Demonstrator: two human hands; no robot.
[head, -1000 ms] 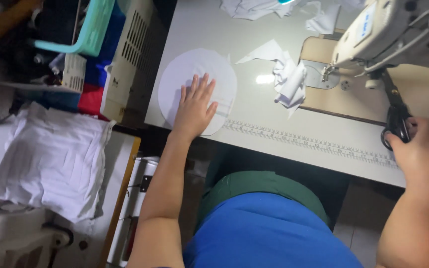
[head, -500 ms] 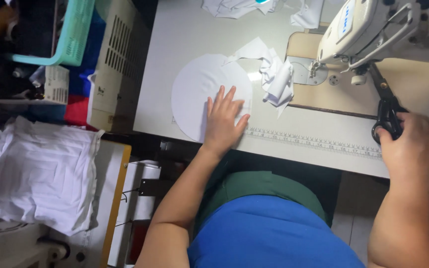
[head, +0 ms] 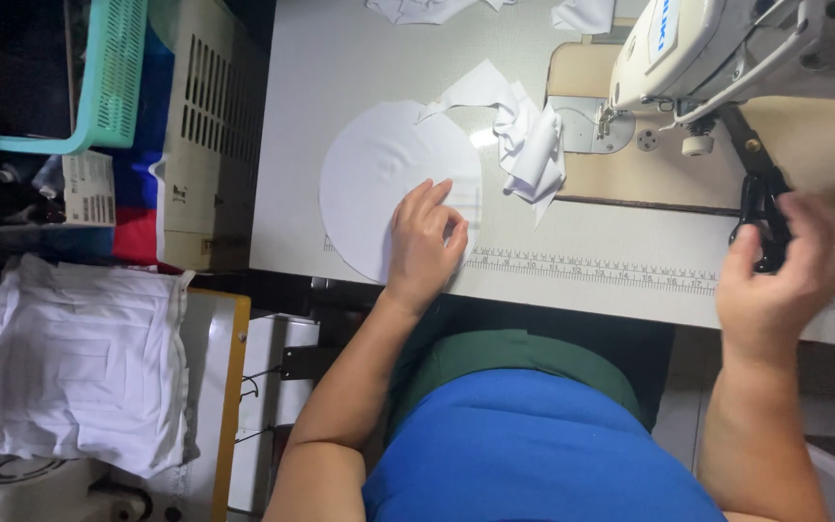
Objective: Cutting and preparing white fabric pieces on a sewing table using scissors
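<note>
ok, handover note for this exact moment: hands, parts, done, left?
Left hand: flat on the round white fabric piece at the near edge of the pale sewing table.
Right hand: fingers curled at the black-handled scissors lying beside the white sewing machine.
Crumpled white fabric scraps lie by the needle plate.
Done: nothing visibly stitched on the round piece.
Left: round piece not yet under the needle.
</note>
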